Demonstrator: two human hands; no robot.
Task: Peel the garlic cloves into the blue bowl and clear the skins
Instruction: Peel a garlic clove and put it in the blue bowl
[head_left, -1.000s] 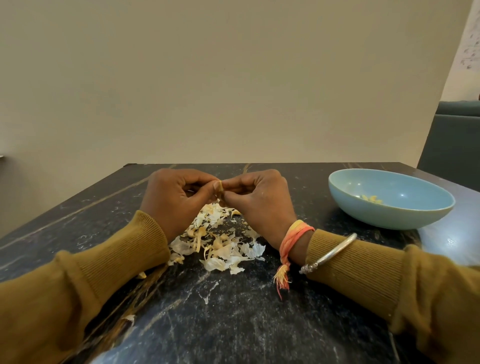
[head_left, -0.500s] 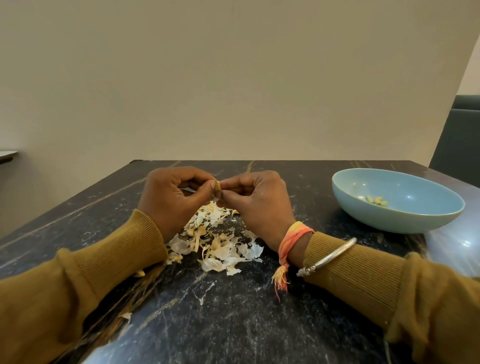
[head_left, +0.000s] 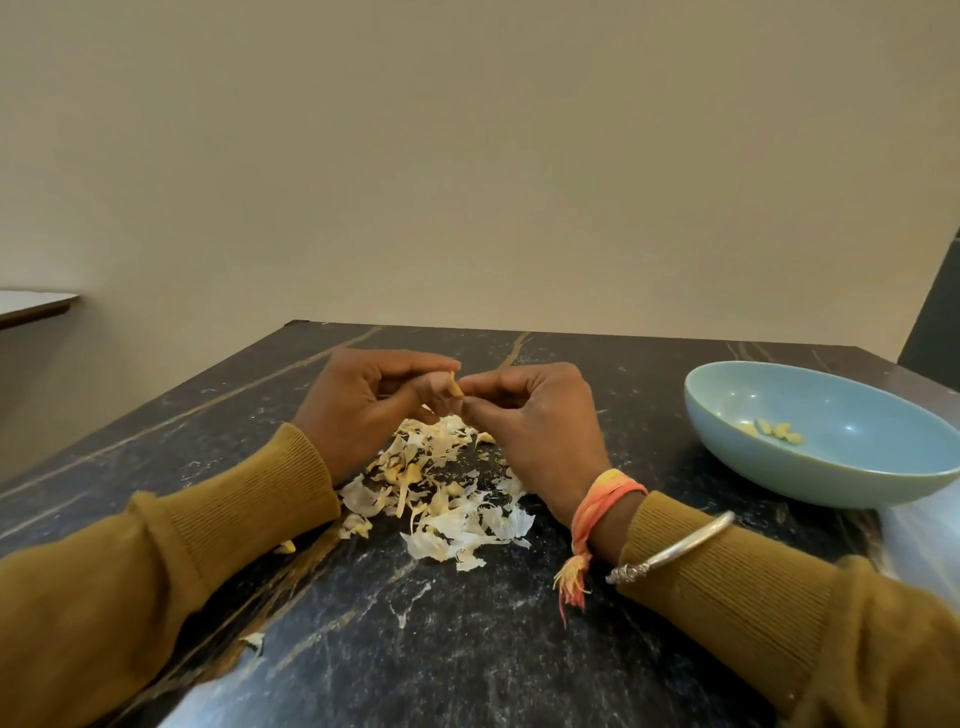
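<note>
Peeling: my left hand (head_left: 358, 410) and right hand (head_left: 535, 431) fingers pinching clove (head_left: 457, 388) mid-frame. Next: needing it bare, then dropping into blue bowl (head_left: 831, 491).

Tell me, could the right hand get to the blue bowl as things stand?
Probably yes. The blue bowl stands right of the right hand, with only bare tabletop between them. That hand and the left hand both pinch a garlic clove, though.
</note>
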